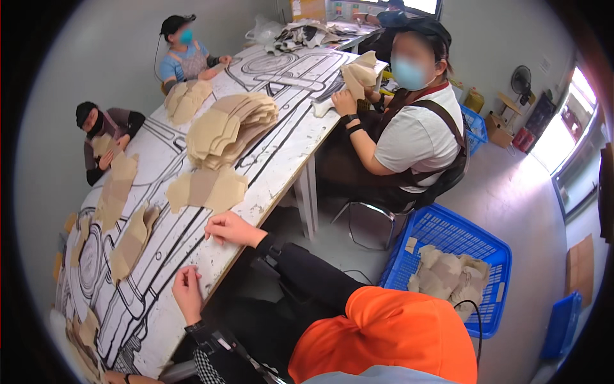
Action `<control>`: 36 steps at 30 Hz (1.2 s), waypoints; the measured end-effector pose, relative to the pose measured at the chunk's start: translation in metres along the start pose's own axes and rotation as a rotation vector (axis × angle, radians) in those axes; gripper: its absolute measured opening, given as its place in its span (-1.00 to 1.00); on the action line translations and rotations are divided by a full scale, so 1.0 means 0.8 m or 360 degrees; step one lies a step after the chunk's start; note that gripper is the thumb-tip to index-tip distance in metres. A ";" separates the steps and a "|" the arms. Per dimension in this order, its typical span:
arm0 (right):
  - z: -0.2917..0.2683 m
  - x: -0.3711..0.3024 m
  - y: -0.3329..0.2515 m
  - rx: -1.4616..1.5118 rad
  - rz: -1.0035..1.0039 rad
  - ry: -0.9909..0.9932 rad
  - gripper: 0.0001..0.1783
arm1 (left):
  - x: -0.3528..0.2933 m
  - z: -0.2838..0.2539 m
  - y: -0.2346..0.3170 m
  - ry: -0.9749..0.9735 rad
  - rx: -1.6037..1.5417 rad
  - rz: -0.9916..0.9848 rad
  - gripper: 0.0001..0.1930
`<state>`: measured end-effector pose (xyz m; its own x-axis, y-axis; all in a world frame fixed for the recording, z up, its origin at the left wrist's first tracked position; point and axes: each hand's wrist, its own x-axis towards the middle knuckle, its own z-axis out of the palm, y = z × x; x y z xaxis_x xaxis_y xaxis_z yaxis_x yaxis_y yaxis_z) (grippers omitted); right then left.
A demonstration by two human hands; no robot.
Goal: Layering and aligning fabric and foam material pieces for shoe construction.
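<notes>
Left hand [119, 379] barely shows at lower edge, grip hidden

Not much packaging around here tbh. There's a brown cardboard box [309, 9] at the far end of the table, top of the view, with a lit screen [419, 6] just right of it. Another brown cardboard carton [497, 129] sits on the floor by the right wall, near a yellow container [474, 100]. A flat cardboard sheet [580, 267] leans at the right edge.
</notes>
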<state>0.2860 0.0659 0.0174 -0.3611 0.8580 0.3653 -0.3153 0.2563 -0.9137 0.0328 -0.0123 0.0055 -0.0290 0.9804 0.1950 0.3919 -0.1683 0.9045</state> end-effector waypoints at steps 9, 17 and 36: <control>0.001 0.000 -0.002 0.0099 0.0175 0.0138 -0.72 | 0.004 -0.004 0.009 0.0029 0.0052 0.0016 -0.81; -0.005 -0.026 -0.020 -0.0280 -0.0081 0.0500 -0.82 | 0.001 0.011 0.001 -0.0029 0.0005 0.0080 -0.82; -0.088 -0.139 -0.188 -0.2336 -0.0520 0.0881 0.33 | 0.006 0.025 0.022 -0.0056 0.0184 0.0188 -0.82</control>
<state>0.4355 -0.0366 0.1014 0.0000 0.6475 0.7621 0.8826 0.3582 -0.3044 0.0582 -0.0084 0.0144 0.0547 0.9578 0.2821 0.4937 -0.2716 0.8262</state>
